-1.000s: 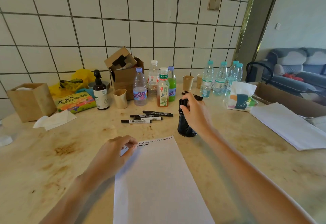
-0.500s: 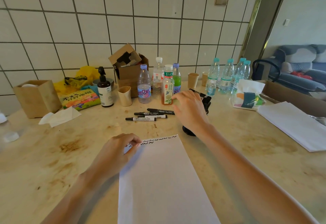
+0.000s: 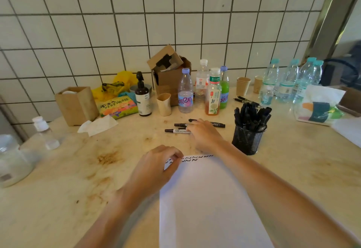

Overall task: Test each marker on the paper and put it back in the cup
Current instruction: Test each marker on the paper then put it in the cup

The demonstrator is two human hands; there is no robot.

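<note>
The right hand [image 3: 205,136] lay palm down over the loose markers [image 3: 176,130] on the desk [image 3: 68,169], its fingers extended across their barrels. Whether the fingers had closed round any one marker could not be determined, since the hand covered the contact area. Three marker bodies projected from under the hand, two to its left and one [image 3: 217,124] beyond it and to its right.

The left hand [image 3: 156,169] rested on the top left corner of the paper [image 3: 205,199], nearer the person than the right hand. Its fingers were curled, with the fingertips [image 3: 175,159] pressing down on the sheet; it held no marker. Two rows of short black wavy test marks [image 3: 195,158] ran along the top edge of the paper, between the two hands.

The black mesh cup [image 3: 248,140] stood upright on the desk just to the right of the right wrist, apart from it. It was full of black markers standing on end.

Beyond the right hand stood a group of drink bottles [image 3: 213,93], a cardboard box [image 3: 170,76] and a dark pump bottle [image 3: 143,99]. Two pens [image 3: 246,100] lay beyond the cup.
</note>
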